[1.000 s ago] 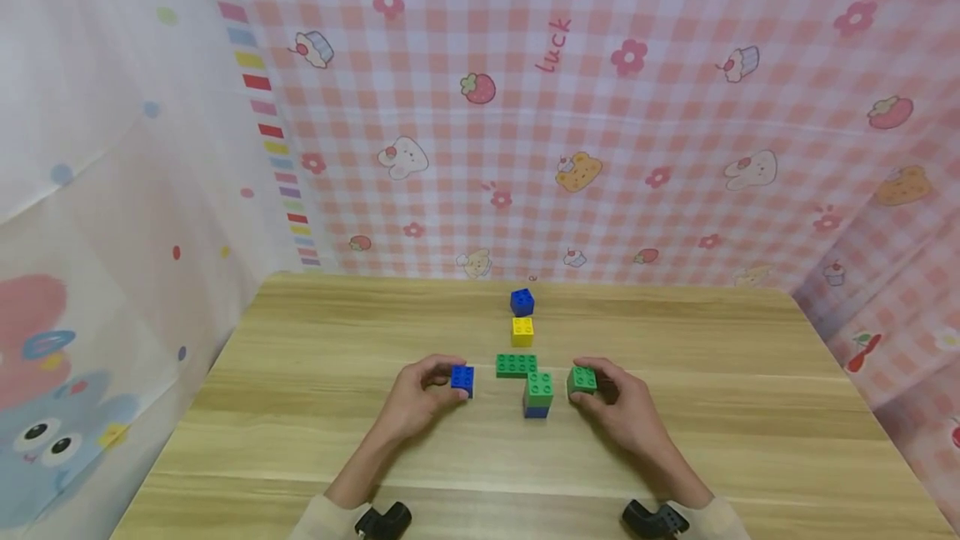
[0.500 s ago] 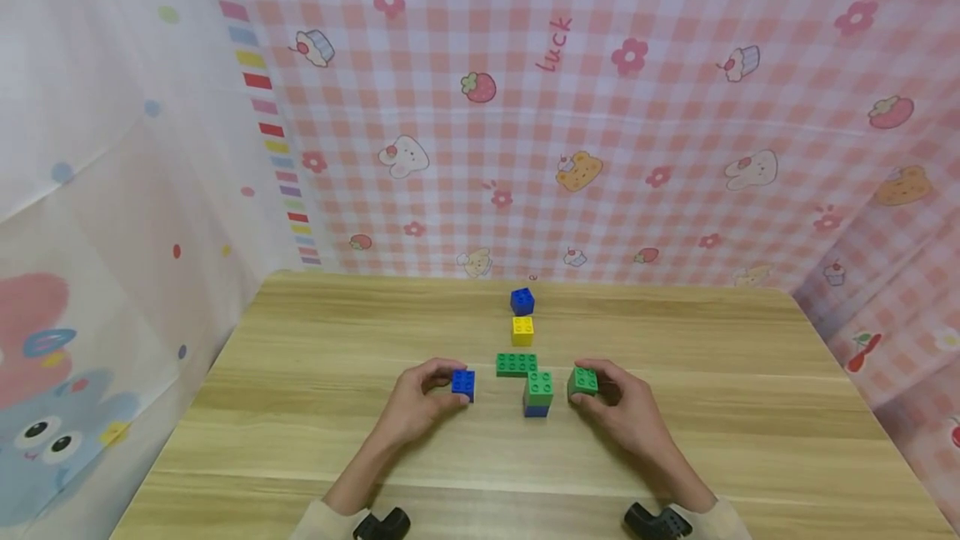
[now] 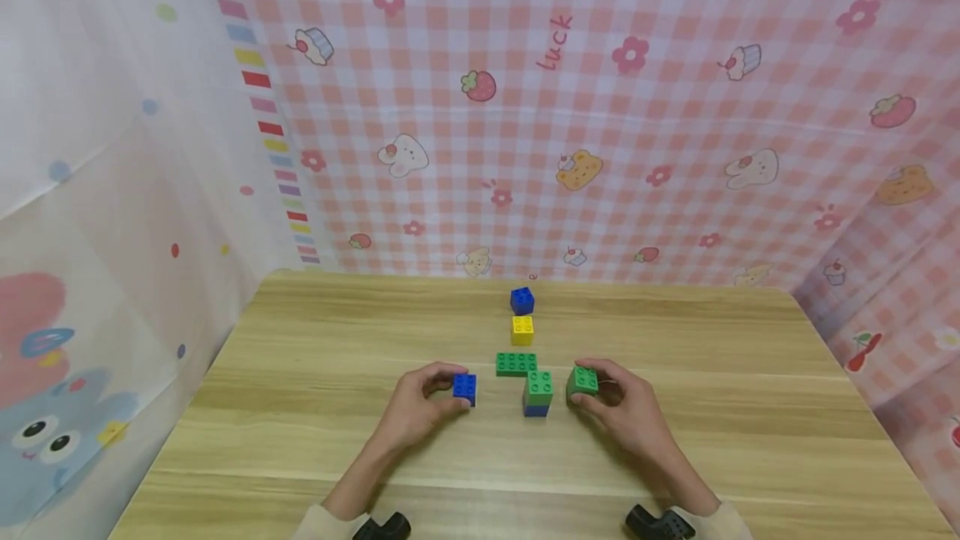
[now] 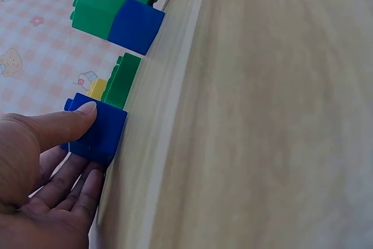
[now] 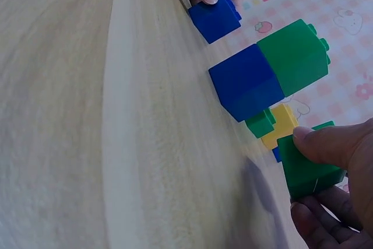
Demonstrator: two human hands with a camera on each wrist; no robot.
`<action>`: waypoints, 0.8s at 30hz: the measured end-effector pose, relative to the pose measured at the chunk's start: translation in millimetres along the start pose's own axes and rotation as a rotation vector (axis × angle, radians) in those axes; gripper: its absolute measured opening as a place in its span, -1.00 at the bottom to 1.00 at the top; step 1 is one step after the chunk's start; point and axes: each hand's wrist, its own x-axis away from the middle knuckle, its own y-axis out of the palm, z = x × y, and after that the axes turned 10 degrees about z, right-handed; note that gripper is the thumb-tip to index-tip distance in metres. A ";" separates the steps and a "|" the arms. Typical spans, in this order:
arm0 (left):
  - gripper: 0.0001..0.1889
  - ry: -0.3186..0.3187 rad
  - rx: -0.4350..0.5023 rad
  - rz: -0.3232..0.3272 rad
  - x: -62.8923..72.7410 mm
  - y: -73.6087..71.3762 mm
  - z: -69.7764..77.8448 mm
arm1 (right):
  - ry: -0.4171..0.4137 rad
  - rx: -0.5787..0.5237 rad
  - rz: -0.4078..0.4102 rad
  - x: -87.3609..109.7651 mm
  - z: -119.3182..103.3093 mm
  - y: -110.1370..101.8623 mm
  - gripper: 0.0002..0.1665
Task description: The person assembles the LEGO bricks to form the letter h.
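My left hand [image 3: 417, 407] pinches a square blue toy brick [image 3: 464, 388] between thumb and fingers; in the left wrist view the thumb presses the near face of that blue brick [image 4: 100, 129], low at the tabletop. My right hand [image 3: 624, 407] grips a square green brick [image 3: 582, 381], its thumb across the near side in the right wrist view. Between the hands stands a two-brick stack, a green brick [image 3: 539, 387] on top of a blue brick [image 3: 536, 410]. Just behind the stack lies a long green brick [image 3: 516, 364] with two rows of studs.
Farther back are a yellow brick [image 3: 522, 330] and another blue brick [image 3: 522, 301], turned at an angle. The wooden table [image 3: 300, 357] ends at a pink checked cloth [image 3: 525, 123] hanging behind. A pale curtain [image 3: 112, 148] hangs on the left.
My left hand has shifted slightly toward me and to the right with the blue brick. The right hand and the other bricks stay almost where they were.
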 end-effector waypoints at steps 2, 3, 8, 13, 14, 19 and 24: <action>-0.59 0.001 0.013 -0.002 1.2 0.7 1.2 | -0.002 -0.009 -0.004 0.4 -0.7 -0.1 -0.41; -0.58 0.001 0.020 -0.005 1.9 1.0 1.8 | -0.002 -0.012 -0.005 0.6 -1.3 -0.3 -0.41; -0.58 -0.006 0.030 -0.008 4.4 3.3 2.6 | 0.000 -0.023 -0.010 2.0 -4.1 -1.4 -0.41; -0.58 0.000 0.044 -0.007 6.0 6.5 0.9 | -0.005 -0.024 -0.013 2.3 -4.7 -2.0 -0.40; -0.58 0.000 0.047 -0.009 6.2 6.9 0.7 | -0.007 -0.026 -0.013 2.3 -4.9 -2.1 -0.40; -0.58 -0.013 0.016 -0.028 8.6 7.7 1.2 | -0.007 -0.031 -0.011 2.5 -6.4 -3.1 -0.41; -0.58 -0.016 -0.001 -0.041 9.9 9.7 1.8 | -0.015 -0.035 -0.017 2.7 -10.5 -4.3 -0.40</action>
